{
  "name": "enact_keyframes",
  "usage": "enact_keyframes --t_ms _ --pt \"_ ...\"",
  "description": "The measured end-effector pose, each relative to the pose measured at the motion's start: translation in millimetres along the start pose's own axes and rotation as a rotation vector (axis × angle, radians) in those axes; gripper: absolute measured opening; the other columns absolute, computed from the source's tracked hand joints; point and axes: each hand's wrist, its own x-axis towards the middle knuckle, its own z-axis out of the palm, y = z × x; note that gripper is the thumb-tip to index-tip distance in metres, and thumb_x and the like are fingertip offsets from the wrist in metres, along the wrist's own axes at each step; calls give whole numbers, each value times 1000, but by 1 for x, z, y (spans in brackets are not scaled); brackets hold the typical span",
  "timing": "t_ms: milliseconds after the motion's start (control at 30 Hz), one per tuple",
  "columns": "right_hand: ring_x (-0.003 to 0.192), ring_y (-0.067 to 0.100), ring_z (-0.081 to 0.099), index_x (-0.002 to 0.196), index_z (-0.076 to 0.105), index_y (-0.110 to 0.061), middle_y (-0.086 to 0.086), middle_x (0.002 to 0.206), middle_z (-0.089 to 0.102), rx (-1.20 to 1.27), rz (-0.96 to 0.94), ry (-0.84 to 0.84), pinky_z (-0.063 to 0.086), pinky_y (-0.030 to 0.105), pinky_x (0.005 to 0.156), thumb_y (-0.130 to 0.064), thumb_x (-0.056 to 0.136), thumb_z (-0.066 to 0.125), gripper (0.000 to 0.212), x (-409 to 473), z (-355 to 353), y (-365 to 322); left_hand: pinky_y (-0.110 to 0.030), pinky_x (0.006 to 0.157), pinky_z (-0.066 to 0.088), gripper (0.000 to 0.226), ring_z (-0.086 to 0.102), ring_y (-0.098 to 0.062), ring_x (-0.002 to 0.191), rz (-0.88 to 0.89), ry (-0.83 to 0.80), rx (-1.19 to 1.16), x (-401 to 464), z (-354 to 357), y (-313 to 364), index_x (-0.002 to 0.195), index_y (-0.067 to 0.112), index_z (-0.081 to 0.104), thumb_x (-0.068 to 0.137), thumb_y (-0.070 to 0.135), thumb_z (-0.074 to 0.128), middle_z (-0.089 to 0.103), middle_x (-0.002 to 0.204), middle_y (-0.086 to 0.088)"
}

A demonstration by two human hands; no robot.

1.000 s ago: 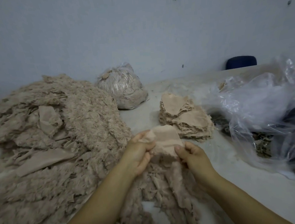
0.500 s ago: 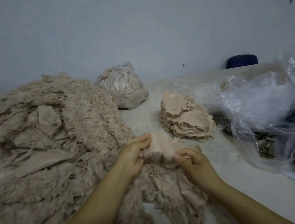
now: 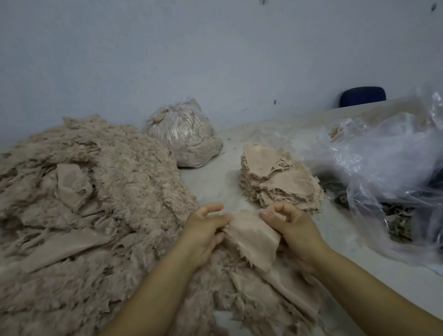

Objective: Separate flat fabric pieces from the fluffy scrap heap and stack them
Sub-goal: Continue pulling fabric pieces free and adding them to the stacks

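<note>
Both hands pinch one flat piece [image 3: 249,234]; my right hand [image 3: 292,224] is nearer the stack [image 3: 277,179], which lies just beyond my fingers [image 3: 271,213], slightly right.

A pale grey worktop [image 3: 213,179] carries everything. On its left side spreads a large fluffy scrap heap [image 3: 86,218], reaching to the near edge, with a tied clear bag of scraps [image 3: 186,138] behind it. Right of centre sits a stack of flat fabric pieces [image 3: 277,179], and crumpled clear plastic bags [image 3: 389,162] cover the right side.
</note>
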Motion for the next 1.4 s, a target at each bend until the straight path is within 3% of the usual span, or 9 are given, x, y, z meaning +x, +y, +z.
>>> enact_keyframes --t_ms 100,200,367,567,767,833,1000,1233,1400 --pt "44 10 50 75 61 -15 2 57 57 32 -38 30 41 21 40 -13 89 65 15 0 2 3 -31 55 53 9 58 -18 59 -95 38 -180 5 1 -3 105 9 52 96 10 50 59 72 -9" --pt "40 10 50 79 60 -13 1 53 58 38 -28 39 39 21 37 -15 91 63 12 1 4 3 -40 63 57 26 67 -23 71 -181 -104 -156 3 3 -4 97 15 54 89 39 60 68 91 -13" --pt "48 8 51 75 58 -11 1 61 56 9 -71 107 42 23 40 -10 90 63 16 5 -2 8 -34 67 51 21 60 -21 73 49 103 -26 5 7 -9 102 10 56 86 -3 63 60 96 -14" --pt "63 0 59 92 66 -22 -12 71 64 -284 -80 -84 47 15 56 -38 78 75 23 8 -4 3 -23 68 52 6 66 -15 73 149 -208 271 6 4 -10 84 11 71 86 11 65 72 80 -6" --pt "45 6 53 75 59 -7 -2 55 59 -104 -92 -48 42 19 42 -8 84 70 15 20 9 -18 -30 67 51 37 65 -17 73 45 -242 135 9 13 -9 91 13 65 71 44 72 70 81 -4" --pt "50 11 53 75 55 -9 1 58 57 15 -75 48 45 23 47 -8 87 67 17 27 8 -26 -31 66 55 50 67 -19 75 17 -240 119 10 11 -9 104 9 60 62 28 80 71 88 -7" --pt "48 15 49 67 51 -14 1 53 53 18 -48 180 45 32 56 -7 85 67 26 44 -13 -21 -29 53 58 25 68 -19 65 -1 -32 -225 26 14 7 102 7 55 82 -3 66 67 88 -13" --pt "61 16 60 75 49 -18 -4 64 62 -526 -50 384 47 32 61 -32 82 71 27 27 -57 25 -34 85 51 52 58 -24 96 -20 -88 450 29 14 -23 126 15 42 84 16 71 51 109 -7" --pt "49 8 51 61 52 -21 -5 55 59 -914 199 -114 41 21 51 -69 71 65 50 -6 -61 17 -36 79 52 13 59 -18 76 207 -163 564 18 14 -25 92 14 60 85 6 67 60 91 -8"
